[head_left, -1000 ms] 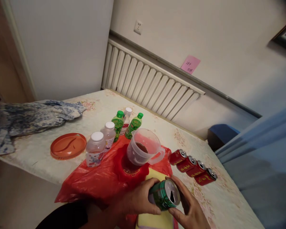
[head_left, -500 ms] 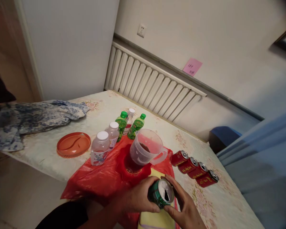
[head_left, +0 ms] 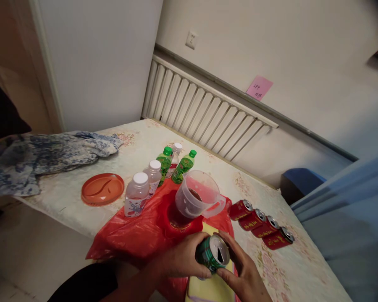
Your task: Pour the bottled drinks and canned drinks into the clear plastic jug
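Observation:
Between my two hands is a green drink can [head_left: 209, 253], tilted so its opened top faces up. My left hand [head_left: 184, 258] wraps round its left side, and my right hand [head_left: 244, 268] has thumb and fingers on its right side. Under the can lies a yellow cloth [head_left: 204, 289] on a red plastic bag [head_left: 122, 235]. Just beyond stands a clear plastic measuring jug [head_left: 185, 201] with dark liquid inside, next to a red scalloped dish [head_left: 166, 226] that it partly covers.
Several red cans [head_left: 255, 220] stand in a row on the right. Clear white-capped bottles [head_left: 135, 197] and green drink bottles [head_left: 183, 167] are left of and behind the jug. An orange plate [head_left: 102, 199] and patterned cloth [head_left: 66, 147] lie on the left of the tablecloth [head_left: 138, 138].
The view has shifted slightly, so the table things sit a little further right. Both hands keep hold of the green can, which has hardly moved in the picture.

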{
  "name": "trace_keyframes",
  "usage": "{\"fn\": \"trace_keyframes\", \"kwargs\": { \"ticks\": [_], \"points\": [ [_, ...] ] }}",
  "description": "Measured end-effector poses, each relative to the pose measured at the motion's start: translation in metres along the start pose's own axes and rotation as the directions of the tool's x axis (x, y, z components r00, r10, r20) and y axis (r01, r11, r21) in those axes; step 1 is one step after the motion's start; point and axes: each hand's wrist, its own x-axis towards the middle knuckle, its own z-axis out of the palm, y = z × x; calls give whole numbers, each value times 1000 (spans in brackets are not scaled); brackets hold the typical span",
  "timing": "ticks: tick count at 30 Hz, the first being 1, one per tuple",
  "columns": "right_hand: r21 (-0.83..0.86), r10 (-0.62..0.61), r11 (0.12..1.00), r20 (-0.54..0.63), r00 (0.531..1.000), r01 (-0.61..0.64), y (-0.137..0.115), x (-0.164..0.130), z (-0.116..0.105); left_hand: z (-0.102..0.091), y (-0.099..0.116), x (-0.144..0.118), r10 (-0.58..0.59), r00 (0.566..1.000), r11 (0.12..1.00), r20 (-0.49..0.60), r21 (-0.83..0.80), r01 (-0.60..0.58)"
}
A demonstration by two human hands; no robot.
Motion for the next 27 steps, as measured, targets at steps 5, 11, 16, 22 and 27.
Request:
{"fn": "trace_keyframes", "kwargs": {
  "ticks": [5, 11, 16, 22, 27],
  "points": [
    [1, 6, 1000, 2, 1000, -6, 0, 0, -1, 4, -9, 3, -11, 1000, 1000, -15, 12, 11],
    [-8, 10, 1000, 18, 1000, -10, -2, 1, -2, 2, -4, 3, -30, 999, 999, -33, 30, 31],
    [53, 25, 998, 35, 999, -27, 7, 3, -1, -2, 4, 2, -37, 999, 999, -31, 20, 38],
    [48, 25, 998, 34, 999, -27, 11, 4, -1, -2, 4, 1, -39, 999, 999, -35, 14, 39],
    [32, 23, 999, 5, 1000, -23, 14, 4, 0, -2, 8, 1, -57, 998, 998, -35, 11, 57]
  ]
}}
